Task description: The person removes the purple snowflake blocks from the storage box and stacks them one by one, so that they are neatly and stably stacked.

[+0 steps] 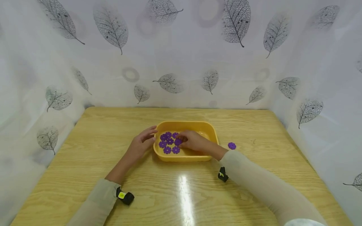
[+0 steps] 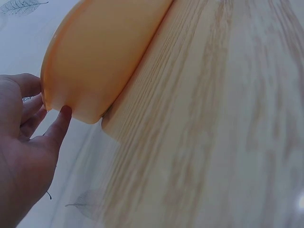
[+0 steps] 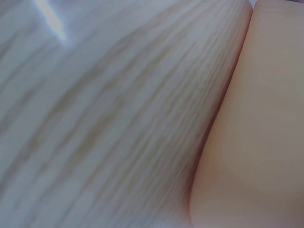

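My left hand (image 1: pixel 140 143) is at the left end of a yellow plastic bin (image 1: pixel 186 159). Its fingertips reach the rim, and in the left wrist view the thumb (image 2: pixel 61 124) touches the bin's outer wall. Inside the bin, my right hand (image 1: pixel 193 141) pinches a purple flower-shaped disc (image 1: pixel 178 142) between thumb and fingers, low over the floor. Several more purple discs (image 1: pixel 167 150) lie in the left half. The right wrist view has only the bin's outer side (image 3: pixel 251 133) and tabletop; the hand is hidden there.
One purple disc (image 1: pixel 232 145) lies on the wooden table (image 1: pixel 158 194), right of the bin. White leaf-patterned curtains (image 1: pixel 186 56) enclose the back and sides. Black wrist cameras (image 1: pixel 125 197) are strapped at both sleeves.
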Demonstrator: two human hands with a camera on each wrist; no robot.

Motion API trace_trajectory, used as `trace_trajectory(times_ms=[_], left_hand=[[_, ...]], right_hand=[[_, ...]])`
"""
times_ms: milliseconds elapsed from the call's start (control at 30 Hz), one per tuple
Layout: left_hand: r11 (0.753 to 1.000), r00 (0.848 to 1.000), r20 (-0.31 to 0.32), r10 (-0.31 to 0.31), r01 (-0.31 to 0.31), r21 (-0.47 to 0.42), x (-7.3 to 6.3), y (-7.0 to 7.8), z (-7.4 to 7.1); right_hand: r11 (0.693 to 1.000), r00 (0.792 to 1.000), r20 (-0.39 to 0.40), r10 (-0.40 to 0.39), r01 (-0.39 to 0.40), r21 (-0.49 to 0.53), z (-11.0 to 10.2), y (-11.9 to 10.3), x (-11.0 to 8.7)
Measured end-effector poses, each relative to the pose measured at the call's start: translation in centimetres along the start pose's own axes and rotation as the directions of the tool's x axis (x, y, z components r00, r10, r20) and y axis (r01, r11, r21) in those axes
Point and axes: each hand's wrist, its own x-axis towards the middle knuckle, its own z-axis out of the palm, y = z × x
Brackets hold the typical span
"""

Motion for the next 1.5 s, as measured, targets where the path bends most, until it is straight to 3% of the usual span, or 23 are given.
trace_trajectory(times_ms=[500, 867, 1167, 1500], left_hand=[[1.000, 1.000, 0.017, 0.000, 0.000, -0.021, 0.1, -0.1, 0.0], [0.999, 1.000, 0.015, -0.005, 0.005, -0.034, 0.1, 0.1, 0.2], [0.999, 1.000, 0.015, -0.016, 0.017, -0.038, 0.0, 0.1, 0.1], [1.000, 1.000, 0.029, -0.011, 0.010, 0.004, -0.1, 0.0, -0.3]], right_hand=[[0.998, 0.998, -0.051, 0.040, -0.038, 0.049, -0.7, -0.1, -0.3], [0.994, 0.991, -0.131, -0.037, 0.050, 0.094, -2.9, -0.7, -1.3], [0.998, 0.982, -0.185, -0.032, 0.042, 0.049, -4.8, 0.0, -3.6], [0.998, 0.951, -0.306, 0.039, -0.025, 0.050, -7.6, 2.2, -7.0]])
